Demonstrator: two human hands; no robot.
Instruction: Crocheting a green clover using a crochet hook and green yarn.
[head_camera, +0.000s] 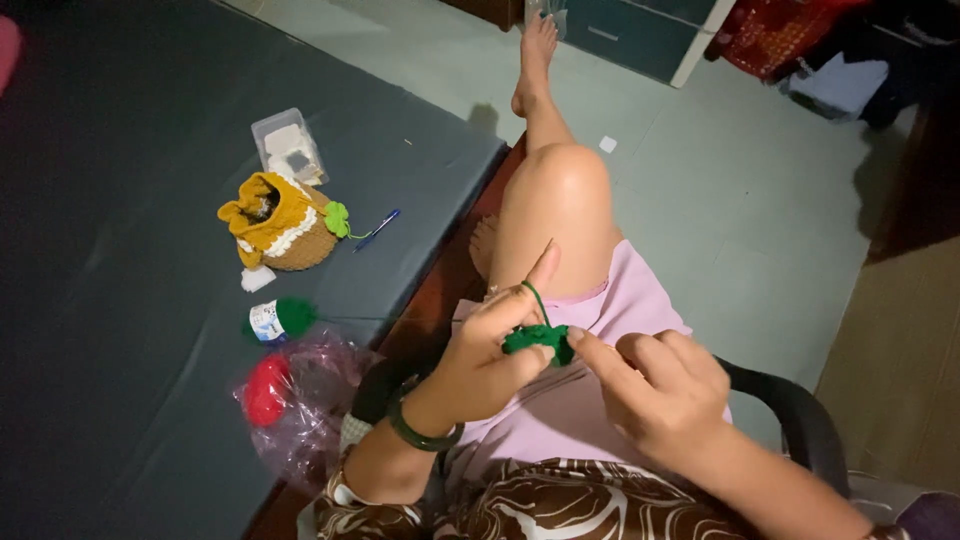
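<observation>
A small green crochet piece (538, 340) is held between both hands above my lap. My left hand (487, 355) pinches its left side, with green yarn (535, 298) looped over the raised index finger. My right hand (655, 388) grips the piece's right edge with thumb and fingers curled; any hook in it is hidden. A dark green bangle (422, 436) sits on my left wrist.
On the dark mat (120, 250) to the left lie a brown and yellow crochet pouch (280, 225), a clear plastic box (288, 145), a blue pen (377, 229), a green yarn ball (280, 319) and a plastic bag with red yarn (290, 395). A black chair arm (790, 400) is at right.
</observation>
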